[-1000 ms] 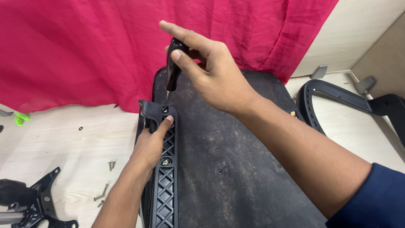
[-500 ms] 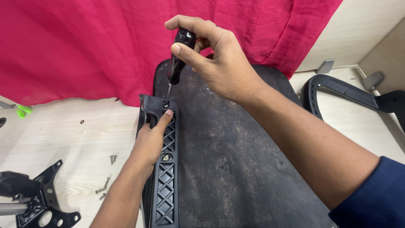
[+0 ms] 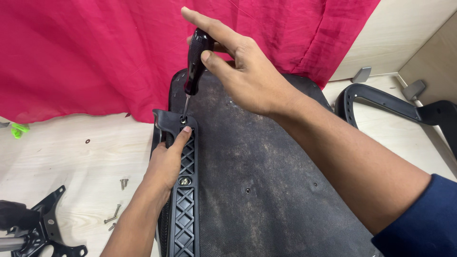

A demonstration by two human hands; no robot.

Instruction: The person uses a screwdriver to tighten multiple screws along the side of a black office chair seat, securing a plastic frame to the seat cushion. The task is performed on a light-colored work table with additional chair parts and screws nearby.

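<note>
- One screwdriver (image 3: 196, 57), dark-handled, stands nearly upright, its tip in a screw (image 3: 183, 121) at the far end of a black lattice bracket (image 3: 183, 209).
- Right hand (image 3: 247, 76): grip clamped round the screwdriver's handle.
- Left hand (image 3: 166, 164): fingers together, pressed flat on the bracket, forefinger just beside the screw.
- Bracket lies along the left edge of a dark seat base (image 3: 266, 181) on the floor.
- Loose screws (image 3: 113, 219) left; red cloth (image 3: 95, 52) beyond.

The black metal bracket (image 3: 33, 228) at the lower left is cut off by the frame's edge; the armrest (image 3: 404, 107) runs off the right.
</note>
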